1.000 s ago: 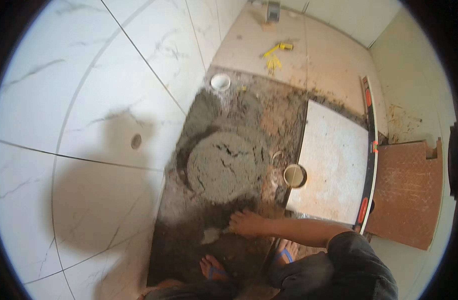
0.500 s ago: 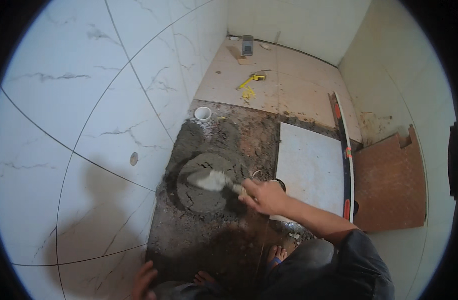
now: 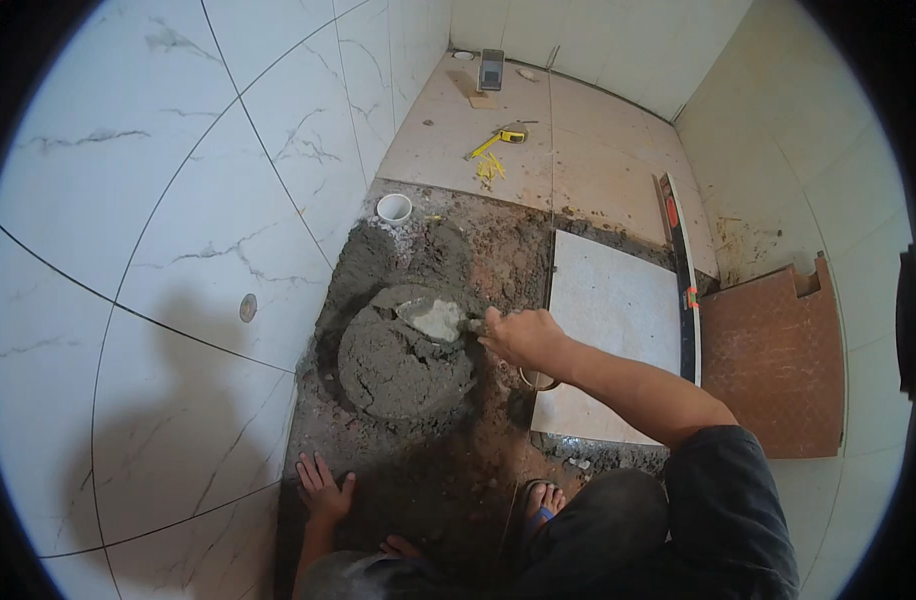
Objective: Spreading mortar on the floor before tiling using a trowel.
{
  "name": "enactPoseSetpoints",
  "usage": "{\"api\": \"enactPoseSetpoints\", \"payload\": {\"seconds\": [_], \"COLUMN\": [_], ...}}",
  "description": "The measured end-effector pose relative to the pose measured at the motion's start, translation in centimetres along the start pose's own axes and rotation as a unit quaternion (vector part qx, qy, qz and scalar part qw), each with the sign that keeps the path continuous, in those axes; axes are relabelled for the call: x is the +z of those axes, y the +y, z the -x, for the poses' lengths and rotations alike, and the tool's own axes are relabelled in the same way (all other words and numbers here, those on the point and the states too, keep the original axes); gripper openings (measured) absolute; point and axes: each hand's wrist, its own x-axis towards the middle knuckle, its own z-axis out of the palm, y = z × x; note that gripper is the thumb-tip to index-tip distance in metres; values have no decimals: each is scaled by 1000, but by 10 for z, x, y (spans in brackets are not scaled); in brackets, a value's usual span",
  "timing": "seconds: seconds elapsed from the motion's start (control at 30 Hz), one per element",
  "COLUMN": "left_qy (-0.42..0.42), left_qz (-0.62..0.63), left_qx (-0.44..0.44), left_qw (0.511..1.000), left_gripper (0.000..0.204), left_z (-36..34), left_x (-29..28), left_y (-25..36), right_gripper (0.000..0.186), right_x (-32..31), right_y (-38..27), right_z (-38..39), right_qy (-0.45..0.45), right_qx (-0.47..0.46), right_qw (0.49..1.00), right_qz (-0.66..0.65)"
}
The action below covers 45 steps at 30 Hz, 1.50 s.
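Note:
My right hand (image 3: 518, 336) grips a trowel (image 3: 430, 318) by its handle, the blade resting on the round mound of grey mortar (image 3: 398, 370). My left hand (image 3: 326, 488) is open, fingers spread, low on the dark rough floor beside the marbled wall. Right of the mortar lies a pale square tile (image 3: 610, 320); a ring-shaped pipe or cup by its left edge is partly hidden under my right hand. A white round pipe opening (image 3: 394, 208) sits behind the mortar near the wall.
A long spirit level (image 3: 690, 305) runs along the tile's right side. A brown panel (image 3: 773, 370) leans at the right wall. On the back tiles lie a yellow tape measure (image 3: 508, 136), yellow plastic bits (image 3: 490, 168) and a grey device (image 3: 491, 70). The white marbled wall (image 3: 198, 170) borders the left.
My right hand has moved up onto the mortar with the trowel and shifted slightly right since half a second ago. My left hand has reached forward onto the floor. The view has shifted.

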Motion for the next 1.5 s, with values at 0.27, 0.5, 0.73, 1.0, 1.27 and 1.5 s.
{"api": "enactPoseSetpoints", "payload": {"seconds": [0.27,0.5,0.73,1.0,1.27,1.5], "left_qy": [-60,-55,-34,131,224,197], "left_qz": [-34,-34,-41,-42,309,257], "left_qx": [-62,-49,-26,22,15,24], "left_qw": [996,997,998,990,924,946], "left_gripper": [111,114,108,96,82,71], "left_z": [-4,6,10,19,5,14], "left_x": [-2,-5,0,22,27,32], "left_y": [21,11,8,-1,-22,-32], "right_gripper": [46,50,47,43,45,44], "right_x": [6,-1,-42,2,28,54], "right_y": [10,6,-2,9,55,56], "right_z": [-45,-96,-71,-79,-145,-144], "right_qy": [-11,-7,-108,-66,-70,-126], "right_qx": [68,109,191,108,126,138], "right_qw": [998,994,970,992,985,974], "right_qz": [4,-9,-107,16,-96,-128]}}
